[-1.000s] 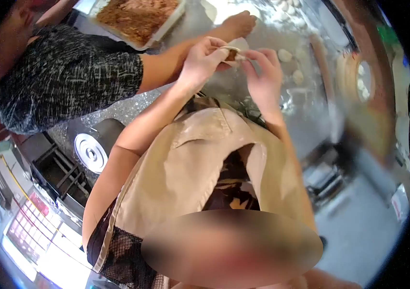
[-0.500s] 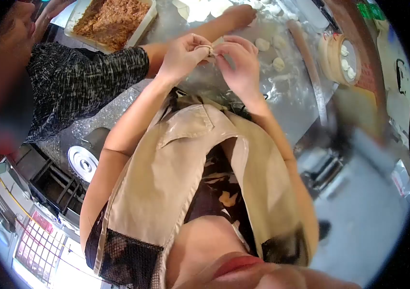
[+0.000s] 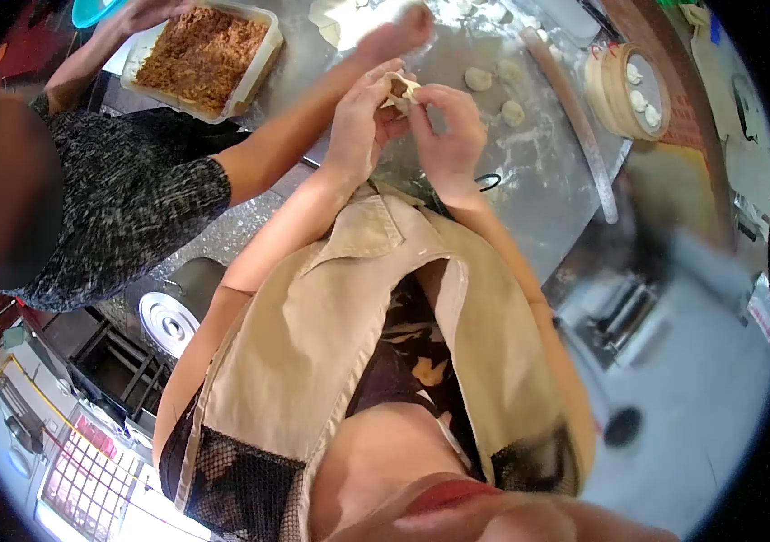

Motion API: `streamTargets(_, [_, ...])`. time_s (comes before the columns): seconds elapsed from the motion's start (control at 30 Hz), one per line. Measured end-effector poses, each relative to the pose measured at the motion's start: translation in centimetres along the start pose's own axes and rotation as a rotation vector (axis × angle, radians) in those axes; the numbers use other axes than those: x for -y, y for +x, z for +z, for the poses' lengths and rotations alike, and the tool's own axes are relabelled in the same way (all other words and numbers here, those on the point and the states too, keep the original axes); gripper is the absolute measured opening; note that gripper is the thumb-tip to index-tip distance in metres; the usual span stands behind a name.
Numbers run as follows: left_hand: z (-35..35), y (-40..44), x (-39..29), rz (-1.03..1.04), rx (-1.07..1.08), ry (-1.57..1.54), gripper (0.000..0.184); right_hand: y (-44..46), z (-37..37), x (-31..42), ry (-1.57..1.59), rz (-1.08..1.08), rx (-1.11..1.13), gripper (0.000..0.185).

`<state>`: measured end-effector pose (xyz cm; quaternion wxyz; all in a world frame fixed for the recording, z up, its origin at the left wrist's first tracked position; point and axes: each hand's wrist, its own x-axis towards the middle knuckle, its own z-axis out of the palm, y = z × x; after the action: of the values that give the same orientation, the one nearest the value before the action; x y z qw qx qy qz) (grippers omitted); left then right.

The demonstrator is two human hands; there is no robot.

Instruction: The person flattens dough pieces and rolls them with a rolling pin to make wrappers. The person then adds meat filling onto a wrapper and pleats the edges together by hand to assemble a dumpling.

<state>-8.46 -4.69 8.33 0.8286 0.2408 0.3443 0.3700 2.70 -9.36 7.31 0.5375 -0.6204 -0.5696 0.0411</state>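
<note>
Above the metal table (image 3: pixel 530 181), my left hand (image 3: pixel 358 122) cups a dough wrapper (image 3: pixel 400 90) with brown filling partly showing in it. My right hand (image 3: pixel 450 126) pinches the wrapper's right edge between thumb and fingers. The wrapper's rim is gathered in folds. Small dough pieces (image 3: pixel 512 113) lie on the floured tabletop to the right of my hands. A co-worker's forearm (image 3: pixel 304 126) reaches across just behind my left hand, and the co-worker's other hand (image 3: pixel 145 13) is at the filling tray (image 3: pixel 267 56).
A long rolling pin (image 3: pixel 575 122) lies right of my hands. Beyond it stands a round bamboo steamer (image 3: pixel 597 90) holding several white dumplings. Flat wrappers (image 3: pixel 349 20) are at the far side. A lidded pot (image 3: pixel 168 322) stands at the lower left, and a co-worker (image 3: pixel 123 199) is close on my left.
The wrapper has gone from wide open to gathered at its edge, with filling still visible. The co-worker has leaned back left, and one of their hands now shows at the tray.
</note>
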Motion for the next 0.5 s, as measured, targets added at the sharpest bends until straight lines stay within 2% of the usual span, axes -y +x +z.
streamTargets(0.03, [0.3,-0.2,-0.1,-0.01,-0.061,0.034,0.035,0.0,0.1,0.3,0.0,-0.003,-0.001,0.019])
streamTargets(0.1, [0.1,0.0,0.5,0.025,-0.073,0.119,0.033,-0.2,-0.2,0.7,0.125,0.223,-0.015,0.019])
streamTargets(0.13, [-0.1,0.2,0.7,0.055,-0.09,0.2,0.032,-0.1,-0.2,0.5,0.127,0.222,-0.017,0.019])
streamTargets(0.23, [-0.3,0.2,1.0,0.095,-0.106,0.253,0.03,-0.3,-0.9,-0.4,0.074,0.168,0.116,0.02])
streamTargets(0.3, [-0.4,0.3,0.4,0.139,-0.099,0.322,0.03,-0.2,-0.9,-0.7,-0.037,-0.027,0.155,0.02])
streamTargets(0.4, [-0.7,0.5,-0.1,0.102,-0.16,0.388,0.03,0.2,-0.8,-0.4,-0.019,-0.069,0.177,0.018])
streamTargets(0.5, [-1.8,1.0,-0.4,0.141,-0.102,0.455,0.03,0.8,-0.2,-0.5,0.056,-0.022,0.217,0.02])
